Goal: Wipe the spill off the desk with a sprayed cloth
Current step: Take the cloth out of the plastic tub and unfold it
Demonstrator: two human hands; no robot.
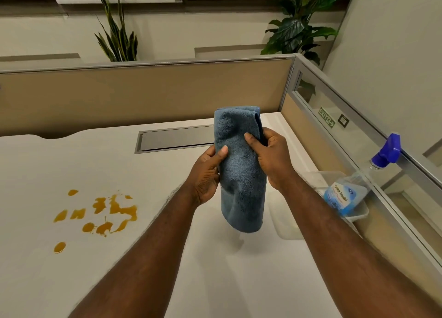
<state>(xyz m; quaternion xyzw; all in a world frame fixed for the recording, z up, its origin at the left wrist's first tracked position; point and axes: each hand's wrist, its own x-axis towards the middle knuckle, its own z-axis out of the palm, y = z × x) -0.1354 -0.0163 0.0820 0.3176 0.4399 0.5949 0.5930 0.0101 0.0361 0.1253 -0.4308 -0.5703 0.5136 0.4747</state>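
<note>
A folded blue cloth (240, 174) hangs upright above the middle of the white desk (47, 164). My left hand (208, 174) grips its left edge with the thumb on the front. My right hand (272, 160) holds its right edge, fingers curled around the fold. An orange spill (107, 212) of several blotches and drops lies on the desk to the left of my left forearm. A spray bottle (346, 193) with a blue trigger head leans in a clear tray (358, 212) at the right edge of the desk, apart from both hands.
A grey cable-slot cover (174, 138) is set into the desk behind the cloth. Beige partition panels (143, 95) wall the desk at the back and the right. Plants (119, 38) stand behind the back panel.
</note>
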